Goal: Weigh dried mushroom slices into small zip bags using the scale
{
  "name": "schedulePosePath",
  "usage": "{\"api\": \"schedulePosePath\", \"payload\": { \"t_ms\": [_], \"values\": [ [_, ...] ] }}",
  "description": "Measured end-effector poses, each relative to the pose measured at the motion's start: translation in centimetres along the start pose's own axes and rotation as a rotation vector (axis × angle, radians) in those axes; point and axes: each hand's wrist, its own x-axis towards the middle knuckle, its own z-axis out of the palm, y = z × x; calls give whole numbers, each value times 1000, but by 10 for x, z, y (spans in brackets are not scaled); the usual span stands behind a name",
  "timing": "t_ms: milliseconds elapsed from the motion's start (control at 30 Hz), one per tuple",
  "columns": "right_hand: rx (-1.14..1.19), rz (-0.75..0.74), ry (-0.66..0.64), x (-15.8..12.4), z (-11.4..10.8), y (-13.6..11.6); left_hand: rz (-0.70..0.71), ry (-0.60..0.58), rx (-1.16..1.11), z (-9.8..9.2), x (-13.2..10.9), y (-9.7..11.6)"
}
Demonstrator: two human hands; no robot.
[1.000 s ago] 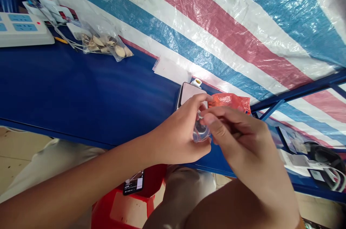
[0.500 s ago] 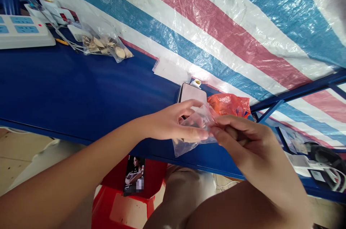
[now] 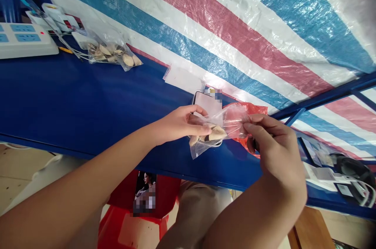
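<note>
Head view: left hand (image 3: 178,125) half open, fingers together and lightly curled, thumb lying over the left end of a clear plastic bag (image 3: 216,131), which seems gripped between thumb and fingers. Right hand (image 3: 274,141) curled, fingertips (image 3: 249,126) pinching the bag's right end, the bag stretched between the two hands. Pale, curved shell pieces (image 3: 217,133) sit bunched low in the bag, their ridged surfaces dulled by the film.

Bag held above the near half of a blue table (image 3: 88,96), toward its middle, overlapping a flat phone-shaped device with a pale pink back (image 3: 208,104) in this view. Orange-red plastic bag (image 3: 254,108) crumpled just beside the device, partly behind the clear bag and right hand. Sheet of white paper (image 3: 183,79) near the far table edge.

Toward the far left corner, a second clear bag of shell pieces (image 3: 113,55) lies beside a white power strip (image 3: 26,39) with blue socket panels. Woven plastic tarp (image 3: 223,33), striped red, white and blue, glossy and creased, spreads beyond the far edge. Blue metal frame (image 3: 326,98) crosses at right. Below the near edge, a red plastic stool (image 3: 129,229) stands beside a knee in beige trousers (image 3: 199,211)
</note>
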Motion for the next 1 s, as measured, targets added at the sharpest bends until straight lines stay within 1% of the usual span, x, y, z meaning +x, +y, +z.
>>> {"api": "schedulePosePath", "payload": {
  "t_ms": [100,167,267,400,533,600,700,800,867,933,1000],
  "values": [
    [15,-12,35,2,1,3,36,63,35,0,1,-2],
    [17,-11,50,3,2,3,61,126,55,1,1,-3],
    [40,-10,59,3,4,3,89,208,13,3,1,-5],
    [78,10,70,4,6,2,11,163,-97,3,3,-7],
    [79,15,44,4,7,3,4,221,-326,4,6,-7],
    [103,3,44,5,8,3,-55,212,-434,6,6,-6],
    [138,-55,63,3,12,1,-109,141,-534,12,5,-7],
    [157,-140,5,-1,16,-5,-92,45,-564,20,2,-14],
    [159,-169,-7,-4,17,-8,-64,17,-628,26,1,-21],
    [141,-163,31,-5,16,-7,-20,62,-700,32,1,-26],
    [112,-131,87,-2,14,-3,15,135,-710,35,5,-23]
  ]
}}
